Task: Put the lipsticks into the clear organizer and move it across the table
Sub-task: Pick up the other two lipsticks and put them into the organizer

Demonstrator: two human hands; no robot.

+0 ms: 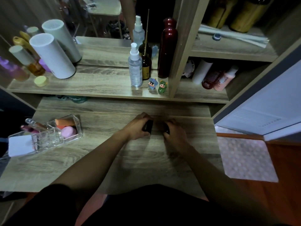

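The clear organizer [48,136] lies at the left of the wooden table [91,160]. It holds an orange and a pink sponge in its right compartment and pink-capped tubes at its left. My left hand [138,126] is closed around a dark lipstick [148,126] at the middle of the table. My right hand [175,132] is closed around a second dark lipstick [167,128], a hand's width to the right. Both hands rest on the tabletop, far right of the organizer.
A raised shelf [97,85] behind the table carries white cylinders, a yellow-lidded jar, a spray bottle [135,67], a brown bottle, a dark red bottle [167,48] and two small figurines. Side shelves with bottles stand at the right. A patterned pad [246,159] lies right of the table.
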